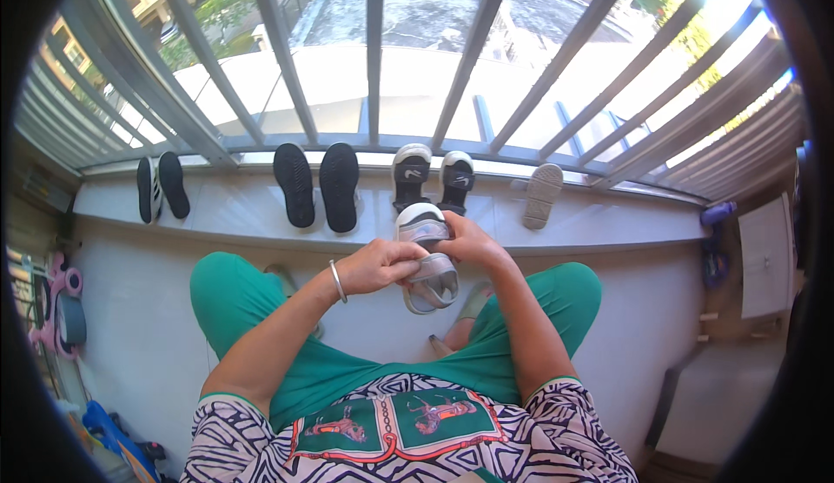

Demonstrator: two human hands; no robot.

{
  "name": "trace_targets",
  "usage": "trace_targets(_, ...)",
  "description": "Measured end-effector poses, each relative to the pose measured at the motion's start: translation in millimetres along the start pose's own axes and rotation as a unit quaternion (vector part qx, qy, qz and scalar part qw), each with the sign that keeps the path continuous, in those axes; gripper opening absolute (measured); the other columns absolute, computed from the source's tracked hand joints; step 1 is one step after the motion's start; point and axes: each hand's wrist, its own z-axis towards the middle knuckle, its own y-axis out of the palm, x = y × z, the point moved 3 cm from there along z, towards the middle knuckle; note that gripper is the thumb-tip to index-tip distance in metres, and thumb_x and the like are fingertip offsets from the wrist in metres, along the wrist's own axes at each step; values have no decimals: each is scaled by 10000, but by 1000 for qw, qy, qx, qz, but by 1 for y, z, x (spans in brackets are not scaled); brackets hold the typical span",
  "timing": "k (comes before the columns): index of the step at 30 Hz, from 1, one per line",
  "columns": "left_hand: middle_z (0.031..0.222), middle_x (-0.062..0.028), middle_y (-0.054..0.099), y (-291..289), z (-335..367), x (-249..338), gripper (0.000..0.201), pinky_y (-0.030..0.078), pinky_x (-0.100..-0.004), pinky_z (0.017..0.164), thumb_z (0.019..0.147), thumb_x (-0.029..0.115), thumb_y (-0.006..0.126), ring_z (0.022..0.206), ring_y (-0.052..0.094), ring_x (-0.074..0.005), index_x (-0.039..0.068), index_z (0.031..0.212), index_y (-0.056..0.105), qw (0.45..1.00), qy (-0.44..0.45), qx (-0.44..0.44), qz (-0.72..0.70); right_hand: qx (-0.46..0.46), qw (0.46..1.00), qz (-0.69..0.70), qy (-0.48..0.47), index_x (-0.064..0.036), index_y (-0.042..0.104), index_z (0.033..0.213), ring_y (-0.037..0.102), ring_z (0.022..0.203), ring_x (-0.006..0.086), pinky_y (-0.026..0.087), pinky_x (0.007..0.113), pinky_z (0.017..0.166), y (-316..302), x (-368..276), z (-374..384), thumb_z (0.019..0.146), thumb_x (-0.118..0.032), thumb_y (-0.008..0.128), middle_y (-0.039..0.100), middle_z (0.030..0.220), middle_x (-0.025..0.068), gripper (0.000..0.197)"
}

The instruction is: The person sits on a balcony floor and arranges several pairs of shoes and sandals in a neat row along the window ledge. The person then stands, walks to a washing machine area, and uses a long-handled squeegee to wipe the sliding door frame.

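A small light-grey sandal [423, 222] with a shiny pinkish strap and a closed white toe is held between my two hands, toe pointing away from me. My left hand [375, 267], with a silver bangle on its wrist, pinches the sandal at its strap near the heel. From the other side my right hand [473, 241] grips it along the edge by the middle. Just beyond, a black-and-white sandal [412, 175] and its mate [456, 179] lean on the ledge, partly covered by the held sandal. To their right a single light sandal [543, 196] shows its beige sole.
On the tiled ledge [234, 201] a pair of black-soled shoes [339, 188] and a smaller dark-soled pair [174, 185] lean by the metal railing [373, 66]. A pink scooter-like toy [62, 296] stands left; a white cabinet door [766, 257] is at right.
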Motion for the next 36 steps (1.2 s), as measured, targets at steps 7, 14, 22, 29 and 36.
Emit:
trace_targets(7,1175,-63,575,-9,4,7,418,491,-258,785,880,69,572,896,589,-93,74,1294,513,992,36,65,106,215,960,-179,-17,-22,568,1143,606,989,370,474,423,856,-91,23,-5,673,-76,604,640,1018,223,474)
trace_targets(14,1088,-66,619,-13,6,2,382,486,-246,737,861,101,599,857,591,-94,57,1239,561,985,21,55,159,343,892,-282,90,-63,555,1135,587,1006,416,453,481,868,-147,85,29,739,-95,526,638,1026,231,399)
trace_targets(22,1034,-106,645,-19,7,-10,393,502,-287,733,842,164,637,771,590,-151,74,1219,572,981,20,77,176,388,881,-207,172,-167,525,1257,573,1083,377,454,461,909,-144,134,68,790,-105,490,616,1134,208,473)
trace_targets(29,1051,-117,645,-20,7,-10,389,513,-302,790,844,179,631,859,627,-188,83,1217,574,980,13,80,184,394,884,-192,166,-172,546,1242,573,1083,378,450,456,909,-144,140,76,794,-96,480,618,1133,205,459)
trace_targets(36,1055,-120,641,-18,6,-8,390,516,-311,803,840,186,635,874,633,-202,84,1212,577,980,16,78,182,416,884,-160,139,-176,557,1228,575,1080,383,451,456,906,-140,128,73,793,-87,475,625,1117,208,451)
